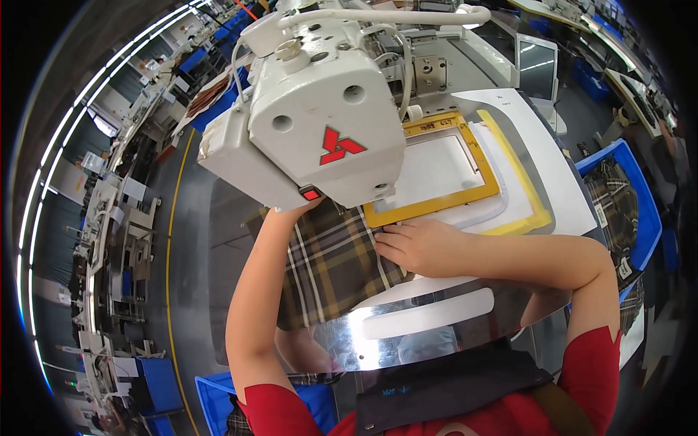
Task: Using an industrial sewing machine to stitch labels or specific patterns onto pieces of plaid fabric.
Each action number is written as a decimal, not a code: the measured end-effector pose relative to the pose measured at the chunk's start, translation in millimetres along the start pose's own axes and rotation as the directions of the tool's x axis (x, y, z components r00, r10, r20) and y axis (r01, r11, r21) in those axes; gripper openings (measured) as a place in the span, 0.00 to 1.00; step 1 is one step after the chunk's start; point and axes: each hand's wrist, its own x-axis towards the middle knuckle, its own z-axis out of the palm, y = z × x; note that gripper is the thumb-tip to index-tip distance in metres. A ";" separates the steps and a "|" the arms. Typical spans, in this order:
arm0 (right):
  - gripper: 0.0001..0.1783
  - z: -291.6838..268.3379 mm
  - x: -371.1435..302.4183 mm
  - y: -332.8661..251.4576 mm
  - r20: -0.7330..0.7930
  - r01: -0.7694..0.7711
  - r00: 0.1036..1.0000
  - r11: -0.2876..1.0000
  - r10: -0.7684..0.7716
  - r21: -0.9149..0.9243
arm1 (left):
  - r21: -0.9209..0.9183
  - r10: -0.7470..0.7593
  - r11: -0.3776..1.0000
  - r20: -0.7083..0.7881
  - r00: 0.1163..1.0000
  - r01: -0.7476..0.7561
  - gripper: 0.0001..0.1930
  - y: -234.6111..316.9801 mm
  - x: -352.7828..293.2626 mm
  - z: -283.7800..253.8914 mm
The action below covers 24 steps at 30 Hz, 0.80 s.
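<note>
A piece of dark plaid fabric (327, 265) with white and tan stripes lies below the head of a white industrial sewing machine (327, 109). My left hand (302, 211) reaches under the machine head at the fabric's far left part; its fingers are hidden there. My right hand (418, 248) rests at the fabric's right edge, its fingers stretched out and pressing lightly on the cloth. Just beyond that hand is a yellow rectangular frame (435, 210) with a pale opening, lying on white sheets. Whatever is under the needle is out of sight.
A shiny metal plate (331, 347) carrying a white strip (429, 314) forms the near table edge. Yellow tape (515, 163) borders the white sheets. Blue bins of plaid cloth stand at right (647, 196) and near left (211, 407). A small screen (536, 65) stands at far right.
</note>
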 end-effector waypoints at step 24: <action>0.21 15.4 26.1 -11.3 -0.335 0.258 0.871 0.914 -0.360 -0.312 | -0.169 -0.525 0.787 0.322 0.788 0.594 0.11 -48.1 -135.6 -83.5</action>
